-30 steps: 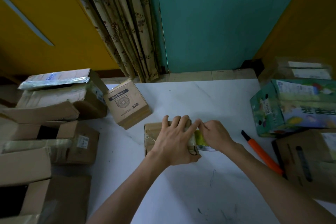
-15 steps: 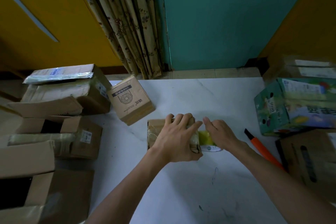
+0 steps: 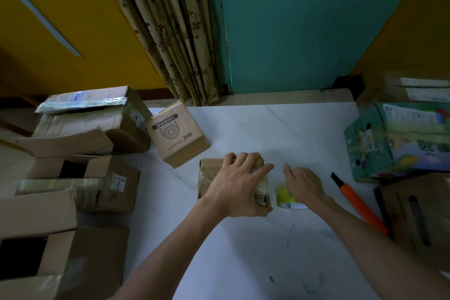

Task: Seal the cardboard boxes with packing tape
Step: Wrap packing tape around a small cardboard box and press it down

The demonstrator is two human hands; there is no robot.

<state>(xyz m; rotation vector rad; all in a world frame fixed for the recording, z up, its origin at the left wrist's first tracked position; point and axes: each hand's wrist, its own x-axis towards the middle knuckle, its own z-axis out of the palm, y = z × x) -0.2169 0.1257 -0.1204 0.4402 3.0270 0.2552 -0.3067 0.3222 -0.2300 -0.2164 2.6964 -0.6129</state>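
A small brown cardboard box (image 3: 209, 173) lies in the middle of the white table (image 3: 243, 251), with clear tape across its top. My left hand (image 3: 239, 185) lies flat on the box, fingers spread and pressing the tape down. Just right of the box stands a yellow-green roll of packing tape (image 3: 286, 196). My right hand (image 3: 303, 184) rests over the roll and hides its far half; the fingers curve round it.
A box printed with a fan (image 3: 176, 135) stands behind the small box. Several brown boxes (image 3: 80, 153) crowd the left side. A green printed carton (image 3: 399, 141) and a brown box (image 3: 418, 214) sit at right, with an orange-handled cutter (image 3: 358, 204) beside them.
My right hand has drawn away to the right with the tape roll, opening a gap from my left hand. The left hand stays pressed on the box.
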